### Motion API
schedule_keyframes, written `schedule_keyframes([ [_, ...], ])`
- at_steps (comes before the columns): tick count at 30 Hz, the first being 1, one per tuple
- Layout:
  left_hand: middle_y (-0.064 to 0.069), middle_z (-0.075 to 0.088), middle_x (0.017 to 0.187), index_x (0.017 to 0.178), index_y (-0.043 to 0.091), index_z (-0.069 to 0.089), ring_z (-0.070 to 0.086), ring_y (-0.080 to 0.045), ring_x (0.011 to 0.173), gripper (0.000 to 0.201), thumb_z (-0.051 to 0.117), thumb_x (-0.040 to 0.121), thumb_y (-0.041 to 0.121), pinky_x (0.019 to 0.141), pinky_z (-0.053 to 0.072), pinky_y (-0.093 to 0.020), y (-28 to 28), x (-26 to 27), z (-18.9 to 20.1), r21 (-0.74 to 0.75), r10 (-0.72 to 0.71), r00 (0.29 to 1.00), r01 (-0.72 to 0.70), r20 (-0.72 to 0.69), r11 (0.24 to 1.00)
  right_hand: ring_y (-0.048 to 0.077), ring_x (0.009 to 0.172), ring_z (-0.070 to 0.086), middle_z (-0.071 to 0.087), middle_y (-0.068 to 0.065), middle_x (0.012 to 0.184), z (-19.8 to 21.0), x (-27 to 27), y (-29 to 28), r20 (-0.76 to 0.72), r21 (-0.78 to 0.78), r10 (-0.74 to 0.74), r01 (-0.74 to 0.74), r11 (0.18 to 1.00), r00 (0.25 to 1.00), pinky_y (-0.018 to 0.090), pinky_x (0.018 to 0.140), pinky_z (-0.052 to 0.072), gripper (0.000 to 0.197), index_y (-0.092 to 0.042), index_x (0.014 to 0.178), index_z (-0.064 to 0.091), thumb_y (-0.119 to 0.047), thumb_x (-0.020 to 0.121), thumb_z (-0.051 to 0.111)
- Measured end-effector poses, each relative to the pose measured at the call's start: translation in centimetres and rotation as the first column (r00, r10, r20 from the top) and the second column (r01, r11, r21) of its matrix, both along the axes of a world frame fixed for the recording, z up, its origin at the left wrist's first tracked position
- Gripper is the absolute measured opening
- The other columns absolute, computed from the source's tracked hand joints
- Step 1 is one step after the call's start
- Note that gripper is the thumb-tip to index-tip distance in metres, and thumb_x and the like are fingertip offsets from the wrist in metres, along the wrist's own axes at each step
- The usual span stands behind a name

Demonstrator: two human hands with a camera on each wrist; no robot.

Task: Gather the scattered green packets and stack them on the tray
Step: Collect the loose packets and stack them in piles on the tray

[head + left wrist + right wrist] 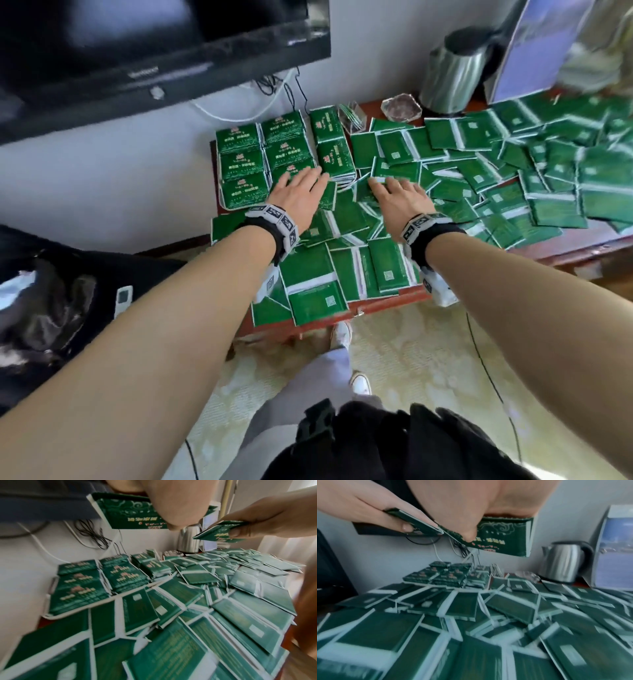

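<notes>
I noted packets [390, 270] green, white-edged, pale square marks; stacked ones on tray [51, 588] bore gold lettering. Table [342, 317] red-brown. Kettle [448, 80] silver, black-handled. Wristbands [274, 219] black-white checkered. Floor pale yellow.

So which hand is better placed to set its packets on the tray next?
Left, probably. The left hand holds packets right above the tray stacks; the right hand is over the loose pile.

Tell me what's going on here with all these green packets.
A person is sorting green packets on a red table. Each hand holds a small bunch: the left hand above the white tray's near edge, the right hand above the loose pile. The tray already carries several neat stacks, but most packets lie scattered across the table. A steel kettle stands at the back.
</notes>
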State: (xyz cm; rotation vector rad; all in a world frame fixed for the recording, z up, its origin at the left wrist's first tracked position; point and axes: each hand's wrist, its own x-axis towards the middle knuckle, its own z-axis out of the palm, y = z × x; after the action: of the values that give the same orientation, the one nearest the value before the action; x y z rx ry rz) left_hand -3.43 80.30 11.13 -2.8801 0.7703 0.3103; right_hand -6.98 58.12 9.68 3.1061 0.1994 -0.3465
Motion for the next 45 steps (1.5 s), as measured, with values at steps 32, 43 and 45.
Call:
schedule_keyframes([
  [32, -0.009, -0.003, 0.168, 0.160, 0.010, 0.002, 0.004, -0.025, 0.154, 0.088, 0.048, 0.088, -0.009, 0.124, 0.014, -0.051, 16.8, 15.7, -7.3, -0.039, 0.229, 0.950, -0.242, -0.213, 0.969, 0.028, 0.154, 0.008, 0.010, 0.014, 0.166, -3.9, 21.0, 16.8, -0.212, -0.015, 0.248, -0.256, 0.966, 0.945, 0.044, 0.125, 0.009, 0.088, -0.022, 0.160, 0.001, 0.011, 0.089, 0.040],
  [43, -0.008, -0.024, 0.164, 0.158, 0.011, -0.012, -0.016, -0.024, 0.153, 0.098, 0.051, 0.085, -0.006, 0.124, 0.001, -0.054, 15.1, 21.4, -11.1, 0.033, 0.237, 0.954, -0.235, -0.183, 0.971, 0.031, 0.152, -0.014, -0.021, 0.016, 0.163, -8.5, 26.9, 16.2, -0.239, -0.032, 0.348, -0.366, 0.930, 0.906, 0.048, 0.125, 0.000, 0.094, -0.022, 0.160, -0.008, 0.013, 0.087, 0.041],
  [45, -0.009, -0.027, 0.163, 0.158, 0.011, -0.013, -0.018, -0.025, 0.153, 0.094, 0.044, 0.086, -0.007, 0.123, 0.000, -0.055, 15.0, 21.6, -11.6, 0.033, 0.231, 0.957, -0.229, -0.177, 0.973, 0.031, 0.152, -0.016, -0.024, 0.015, 0.163, -8.9, 27.2, 16.1, -0.239, -0.026, 0.347, -0.363, 0.931, 0.907, 0.047, 0.125, -0.003, 0.094, -0.023, 0.159, -0.011, 0.012, 0.087, 0.040],
])
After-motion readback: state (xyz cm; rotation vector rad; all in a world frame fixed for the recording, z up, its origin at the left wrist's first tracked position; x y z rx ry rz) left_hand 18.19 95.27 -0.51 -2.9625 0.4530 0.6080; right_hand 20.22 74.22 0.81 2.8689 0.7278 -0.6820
